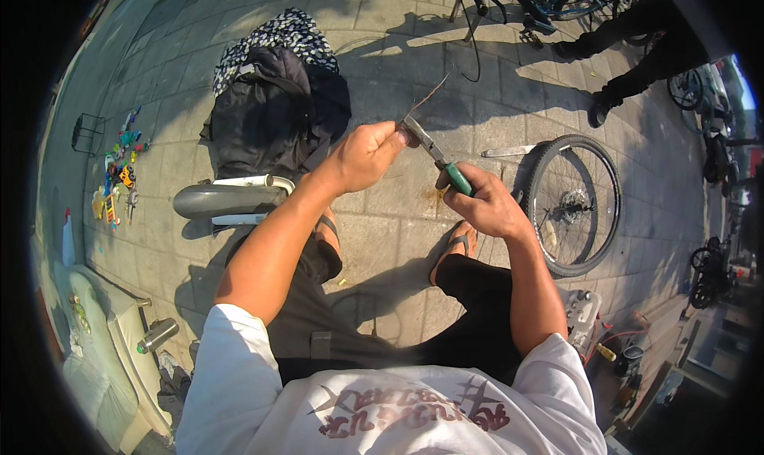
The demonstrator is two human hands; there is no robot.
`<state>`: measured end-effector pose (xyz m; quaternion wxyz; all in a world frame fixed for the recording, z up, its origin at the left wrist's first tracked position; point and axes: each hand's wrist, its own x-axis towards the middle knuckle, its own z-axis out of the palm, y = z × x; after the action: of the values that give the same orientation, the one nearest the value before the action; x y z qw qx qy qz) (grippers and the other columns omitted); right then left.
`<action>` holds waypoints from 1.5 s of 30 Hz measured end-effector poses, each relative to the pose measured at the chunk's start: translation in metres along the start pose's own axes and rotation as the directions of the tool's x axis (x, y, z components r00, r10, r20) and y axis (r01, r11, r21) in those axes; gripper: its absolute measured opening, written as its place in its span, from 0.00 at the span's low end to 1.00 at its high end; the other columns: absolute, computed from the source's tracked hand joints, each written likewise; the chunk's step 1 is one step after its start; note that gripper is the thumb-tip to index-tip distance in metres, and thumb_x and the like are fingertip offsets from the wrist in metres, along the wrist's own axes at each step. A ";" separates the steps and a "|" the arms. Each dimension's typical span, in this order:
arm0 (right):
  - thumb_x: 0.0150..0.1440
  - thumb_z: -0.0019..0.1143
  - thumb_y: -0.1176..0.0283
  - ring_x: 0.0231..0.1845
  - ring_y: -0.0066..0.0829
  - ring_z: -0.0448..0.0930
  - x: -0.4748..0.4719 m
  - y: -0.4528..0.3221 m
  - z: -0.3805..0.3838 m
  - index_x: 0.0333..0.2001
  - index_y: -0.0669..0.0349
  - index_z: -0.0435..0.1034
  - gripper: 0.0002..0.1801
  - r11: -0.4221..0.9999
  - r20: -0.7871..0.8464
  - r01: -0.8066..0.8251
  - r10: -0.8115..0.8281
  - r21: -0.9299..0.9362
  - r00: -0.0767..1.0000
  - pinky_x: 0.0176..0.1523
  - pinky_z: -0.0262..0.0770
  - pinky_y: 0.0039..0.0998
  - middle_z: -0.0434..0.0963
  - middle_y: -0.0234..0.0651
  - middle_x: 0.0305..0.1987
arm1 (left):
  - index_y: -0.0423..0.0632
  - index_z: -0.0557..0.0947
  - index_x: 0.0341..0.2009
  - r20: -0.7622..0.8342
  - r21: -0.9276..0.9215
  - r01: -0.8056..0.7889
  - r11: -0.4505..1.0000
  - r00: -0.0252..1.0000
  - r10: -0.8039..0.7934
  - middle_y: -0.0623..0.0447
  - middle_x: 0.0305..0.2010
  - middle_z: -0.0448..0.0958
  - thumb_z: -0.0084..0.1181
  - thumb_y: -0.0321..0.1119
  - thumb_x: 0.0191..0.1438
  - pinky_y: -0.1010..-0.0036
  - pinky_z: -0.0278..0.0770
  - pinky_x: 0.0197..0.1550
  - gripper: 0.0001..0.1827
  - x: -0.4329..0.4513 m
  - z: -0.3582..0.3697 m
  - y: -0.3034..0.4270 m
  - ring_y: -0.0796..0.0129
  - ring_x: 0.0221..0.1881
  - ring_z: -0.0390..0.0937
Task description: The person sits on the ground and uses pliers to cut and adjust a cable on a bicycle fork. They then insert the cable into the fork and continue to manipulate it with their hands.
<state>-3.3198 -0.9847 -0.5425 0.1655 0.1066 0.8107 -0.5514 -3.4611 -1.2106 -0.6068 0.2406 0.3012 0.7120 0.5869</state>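
Observation:
My left hand (365, 156) pinches a thin wire (427, 99) between thumb and fingers, right beside the jaws of a pair of pliers (427, 140). The wire's thin end sticks out up and to the right, past the jaws. My right hand (486, 199) grips the pliers by their green handles, with the jaws pointing up-left towards my left thumb. Whether the jaws touch the wire is hard to tell. Both hands are in the air above the paving, in front of my knees.
A bicycle wheel (574, 206) and flat metal bar (507, 151) lie on the right. Left are a grey wheel (230, 200) with white frame parts, a dark jacket (259, 120) and small toys (126, 175). A person (641, 67) stands near parked bicycles (573, 4).

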 end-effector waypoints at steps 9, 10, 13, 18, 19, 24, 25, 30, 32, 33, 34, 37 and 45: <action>0.54 0.53 0.77 0.35 0.25 0.72 0.006 0.000 0.006 0.35 0.61 0.69 0.04 0.999 0.022 -0.014 0.015 -0.037 1.000 0.41 0.71 0.31 0.71 0.30 0.28 | 0.42 0.80 0.33 0.026 -0.022 0.049 0.999 0.998 -0.049 0.63 0.23 0.68 0.62 0.48 0.67 0.75 0.62 0.27 0.21 -0.001 -0.002 0.013 0.82 0.27 0.59; 0.54 0.53 0.77 0.35 0.24 0.72 0.007 0.001 0.008 0.34 0.60 0.68 0.04 1.000 0.020 -0.019 0.020 -0.020 1.000 0.41 0.71 0.31 0.71 0.30 0.28 | 0.42 0.81 0.33 0.022 0.001 0.065 0.998 0.998 -0.065 0.64 0.24 0.69 0.63 0.50 0.66 0.77 0.61 0.28 0.22 -0.001 -0.001 0.016 0.83 0.27 0.60; 0.55 0.53 0.78 0.35 0.34 0.76 0.007 0.002 0.018 0.36 0.63 0.67 0.05 0.995 -0.016 0.019 -0.021 -0.093 1.000 0.41 0.73 0.38 0.73 0.39 0.30 | 0.40 0.83 0.31 -0.083 0.069 0.201 0.977 0.977 -0.196 0.62 0.23 0.71 0.69 0.58 0.60 0.77 0.62 0.27 0.29 0.002 0.003 0.026 0.81 0.27 0.62; 0.55 0.55 0.78 0.34 0.44 0.75 0.009 0.003 0.032 0.36 0.67 0.65 0.06 0.891 -0.187 0.091 -0.192 -0.445 0.964 0.42 0.72 0.41 0.72 0.47 0.33 | 0.37 0.82 0.28 -0.102 0.287 0.301 0.909 0.953 -0.284 0.50 0.23 0.78 0.69 0.65 0.55 0.68 0.73 0.31 0.36 0.004 -0.004 0.034 0.71 0.27 0.72; 0.55 0.55 0.78 0.35 0.49 0.76 0.009 0.003 0.033 0.36 0.68 0.65 0.07 0.852 -0.205 0.081 -0.215 -0.517 0.955 0.43 0.72 0.44 0.72 0.50 0.35 | 0.37 0.82 0.30 -0.091 0.323 0.311 0.894 0.950 -0.297 0.49 0.23 0.78 0.69 0.65 0.55 0.67 0.73 0.31 0.36 0.004 -0.005 0.034 0.70 0.27 0.72; 0.55 0.55 0.76 0.40 0.55 0.75 0.012 0.004 0.026 0.38 0.66 0.67 0.08 0.943 -0.166 0.075 -0.135 -0.324 0.977 0.46 0.72 0.47 0.72 0.51 0.38 | 0.33 0.82 0.48 -0.032 0.164 0.141 0.976 0.990 -0.138 0.55 0.27 0.79 0.59 0.48 0.69 0.72 0.74 0.37 0.24 -0.004 -0.013 0.021 0.74 0.31 0.73; 0.54 0.55 0.76 0.37 0.46 0.74 0.012 0.004 0.024 0.36 0.66 0.66 0.08 0.956 -0.182 0.076 -0.132 -0.284 0.975 0.43 0.71 0.43 0.71 0.47 0.35 | 0.33 0.81 0.51 -0.031 0.090 0.126 0.988 0.992 -0.124 0.54 0.29 0.81 0.56 0.44 0.71 0.72 0.75 0.39 0.22 -0.005 -0.015 0.017 0.74 0.33 0.75; 0.53 0.54 0.77 0.37 0.39 0.72 0.013 0.004 0.021 0.35 0.65 0.66 0.06 0.968 -0.190 0.030 -0.079 -0.248 0.979 0.43 0.70 0.40 0.70 0.43 0.32 | 0.35 0.82 0.54 -0.006 0.092 0.077 0.993 0.997 -0.077 0.52 0.33 0.85 0.52 0.39 0.73 0.74 0.75 0.43 0.18 -0.004 -0.024 0.006 0.75 0.35 0.77; 0.54 0.54 0.76 0.42 0.58 0.76 0.013 0.002 0.023 0.38 0.66 0.67 0.08 0.969 -0.183 0.009 -0.056 -0.248 0.981 0.47 0.71 0.48 0.73 0.51 0.39 | 0.36 0.83 0.52 -0.030 0.062 0.140 0.988 0.990 -0.139 0.53 0.32 0.85 0.52 0.39 0.73 0.76 0.74 0.42 0.18 -0.002 -0.023 0.006 0.76 0.35 0.76; 0.54 0.54 0.76 0.42 0.59 0.76 0.013 0.001 0.024 0.38 0.66 0.68 0.08 0.962 -0.199 0.022 -0.078 -0.271 0.977 0.47 0.72 0.49 0.73 0.51 0.39 | 0.37 0.83 0.51 -0.056 0.076 0.189 0.979 0.981 -0.185 0.54 0.32 0.85 0.53 0.40 0.72 0.76 0.74 0.41 0.18 -0.001 -0.021 0.007 0.76 0.34 0.76; 0.54 0.55 0.75 0.41 0.59 0.77 0.012 0.001 0.028 0.39 0.65 0.68 0.09 0.952 -0.220 0.042 -0.113 -0.302 0.969 0.46 0.72 0.49 0.73 0.52 0.39 | 0.38 0.84 0.50 -0.097 0.088 0.227 0.970 0.971 -0.218 0.54 0.31 0.85 0.53 0.40 0.72 0.76 0.73 0.41 0.17 0.000 -0.018 0.007 0.77 0.34 0.76; 0.54 0.58 0.76 0.39 0.61 0.77 0.007 -0.002 0.040 0.39 0.64 0.68 0.10 0.902 -0.302 0.045 -0.190 -0.430 0.934 0.43 0.73 0.50 0.74 0.53 0.39 | 0.40 0.85 0.47 -0.216 0.052 0.303 0.951 0.934 -0.286 0.53 0.29 0.86 0.55 0.41 0.71 0.74 0.75 0.39 0.16 0.003 -0.017 0.007 0.75 0.31 0.77; 0.55 0.59 0.73 0.40 0.64 0.79 -0.003 -0.003 0.046 0.44 0.59 0.69 0.13 0.862 -0.302 -0.041 -0.132 -0.505 0.944 0.45 0.75 0.56 0.74 0.55 0.42 | 0.41 0.82 0.57 -0.050 0.052 0.207 0.977 0.978 -0.205 0.54 0.30 0.82 0.51 0.38 0.73 0.74 0.75 0.41 0.17 0.001 -0.022 0.000 0.76 0.34 0.77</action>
<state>-3.3110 -1.0286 -0.5547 0.0381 0.1298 0.9448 -0.2984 -3.4770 -1.2255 -0.6027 0.2757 0.2194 0.7611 0.5446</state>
